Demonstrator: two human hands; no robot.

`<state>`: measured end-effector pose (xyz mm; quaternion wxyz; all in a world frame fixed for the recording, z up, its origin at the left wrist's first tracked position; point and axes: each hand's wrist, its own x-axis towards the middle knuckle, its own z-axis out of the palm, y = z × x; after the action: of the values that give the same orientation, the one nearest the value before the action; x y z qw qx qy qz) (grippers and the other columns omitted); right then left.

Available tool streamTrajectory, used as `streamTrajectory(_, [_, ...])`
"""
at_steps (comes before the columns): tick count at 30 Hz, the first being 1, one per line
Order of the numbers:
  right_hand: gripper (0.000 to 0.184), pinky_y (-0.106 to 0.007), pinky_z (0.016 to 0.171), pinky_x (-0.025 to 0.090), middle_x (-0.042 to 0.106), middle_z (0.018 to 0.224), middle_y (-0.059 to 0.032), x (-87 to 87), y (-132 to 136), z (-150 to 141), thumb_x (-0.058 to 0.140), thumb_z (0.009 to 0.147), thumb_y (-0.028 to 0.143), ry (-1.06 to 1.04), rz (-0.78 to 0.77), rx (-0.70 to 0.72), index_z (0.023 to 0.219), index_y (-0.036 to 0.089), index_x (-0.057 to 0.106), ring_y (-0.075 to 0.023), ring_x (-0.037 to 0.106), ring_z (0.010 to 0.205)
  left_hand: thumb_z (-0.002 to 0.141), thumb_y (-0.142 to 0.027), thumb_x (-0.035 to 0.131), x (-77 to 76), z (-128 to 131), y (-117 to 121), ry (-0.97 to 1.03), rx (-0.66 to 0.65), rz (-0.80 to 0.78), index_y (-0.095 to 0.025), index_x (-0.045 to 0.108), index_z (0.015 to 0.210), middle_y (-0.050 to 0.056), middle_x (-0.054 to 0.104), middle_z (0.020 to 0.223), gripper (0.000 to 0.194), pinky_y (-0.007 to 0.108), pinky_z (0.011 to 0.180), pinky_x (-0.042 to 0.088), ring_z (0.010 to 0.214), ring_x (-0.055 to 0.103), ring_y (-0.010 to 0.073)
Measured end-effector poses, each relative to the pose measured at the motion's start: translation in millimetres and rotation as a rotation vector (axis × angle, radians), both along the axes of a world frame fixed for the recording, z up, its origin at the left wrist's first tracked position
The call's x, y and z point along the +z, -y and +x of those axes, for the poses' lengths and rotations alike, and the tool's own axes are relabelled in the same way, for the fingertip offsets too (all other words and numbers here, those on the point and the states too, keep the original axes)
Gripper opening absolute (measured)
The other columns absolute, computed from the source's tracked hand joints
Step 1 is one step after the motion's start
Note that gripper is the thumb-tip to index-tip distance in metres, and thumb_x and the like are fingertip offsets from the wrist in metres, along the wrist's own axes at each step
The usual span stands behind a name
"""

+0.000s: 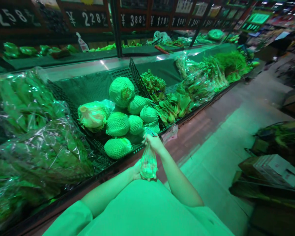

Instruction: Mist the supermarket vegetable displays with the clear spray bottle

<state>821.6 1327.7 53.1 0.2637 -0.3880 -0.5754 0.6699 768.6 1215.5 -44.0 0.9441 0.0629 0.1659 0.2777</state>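
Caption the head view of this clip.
Right hand grips the neck of a clear plastic bag, left hand at its base, beside a produce counter of foam-netted vegetables.

The produce bag [148, 165] is made of thin, clear, glossy plastic. A matt, rough texture is shown by the foam netting [117, 147], and a shiny, creased finish by the cling film [36, 144]. The black plastic crate [137, 77] is moulded as an open grid, and the steel ledge [100, 64] is polished.

The person wears a loose, short-sleeved top [142, 209] that shows green under the green lighting. The left sleeve [68, 219] is wide and open-ended; the forearms and hands [154, 143] are bare.
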Motion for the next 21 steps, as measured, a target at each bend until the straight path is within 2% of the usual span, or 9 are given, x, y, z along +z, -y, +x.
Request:
streamTrajectory(3, [0.018, -0.032, 0.059, 0.039, 0.058, 0.058, 0.0003, 5.2, 2, -7, 0.039, 0.064, 0.028, -0.026, -0.036, 0.001, 0.077, 0.024, 0.051, -0.0161, 0.054, 0.06, 0.065, -0.046, 0.022, -0.1, -3, 0, 0.012, 0.005, 0.002, -0.005, 0.049, 0.086, 0.015, 0.058, 0.069, 0.053, 0.023, 0.038, 0.034, 0.053, 0.054, 0.0203])
streamTrajectory(7, [0.023, -0.031, 0.061, 0.039, 0.059, 0.063, 0.0004, 13.0, 4, -16, 0.036, 0.065, 0.029, -0.018, -0.054, 0.017, 0.083, 0.023, 0.049, -0.0159, 0.055, 0.064, 0.065, -0.042, 0.025, 1.1, -8, -1, 0.019, 0.03, 0.003, -0.005, 0.047, 0.087, 0.015, 0.057, 0.07, 0.048, 0.026, 0.042, 0.037, 0.066, 0.053, 0.0237])
streamTrajectory(10, [0.022, -0.029, 0.06, 0.038, 0.059, 0.059, 0.0002, 19.9, 5, -21, 0.035, 0.065, 0.027, 0.0, -0.032, 0.011, 0.079, 0.021, 0.05, -0.0153, 0.054, 0.064, 0.065, -0.042, 0.025, 2.9, -12, -1, 0.02, 0.048, 0.01, -0.004, 0.047, 0.087, 0.016, 0.057, 0.071, 0.049, 0.026, 0.043, 0.037, 0.068, 0.052, 0.0238])
streamTrajectory(14, [0.016, -0.029, 0.057, 0.037, 0.054, 0.046, 0.0006, 26.2, 4, -22, 0.035, 0.063, 0.024, 0.099, -0.013, -0.046, 0.063, 0.019, 0.05, -0.0158, 0.053, 0.058, 0.065, -0.043, 0.023, 6.8, -15, -5, 0.015, 0.037, 0.029, -0.003, 0.045, 0.09, 0.016, 0.056, 0.073, 0.051, 0.025, 0.042, 0.036, 0.066, 0.052, 0.0223])
streamTrajectory(17, [0.015, -0.029, 0.054, 0.036, 0.055, 0.047, -0.0004, 22.7, 0, -15, 0.036, 0.062, 0.024, 0.14, -0.037, -0.092, 0.06, 0.019, 0.05, -0.0162, 0.052, 0.054, 0.064, -0.044, 0.024, 8.8, -13, -11, 0.003, -0.009, 0.041, -0.004, 0.045, 0.088, 0.015, 0.056, 0.069, 0.051, 0.023, 0.039, 0.034, 0.062, 0.052, 0.022])
streamTrajectory(21, [0.015, -0.028, 0.051, 0.035, 0.057, 0.051, -0.0017, 8.5, -9, 7, 0.037, 0.061, 0.024, 0.096, -0.071, -0.129, 0.064, 0.018, 0.05, -0.0167, 0.052, 0.055, 0.062, -0.044, 0.026, 9.4, -7, -18, -0.011, -0.096, 0.066, -0.007, 0.045, 0.084, 0.014, 0.056, 0.066, 0.047, 0.02, 0.037, 0.031, 0.054, 0.051, 0.0194])
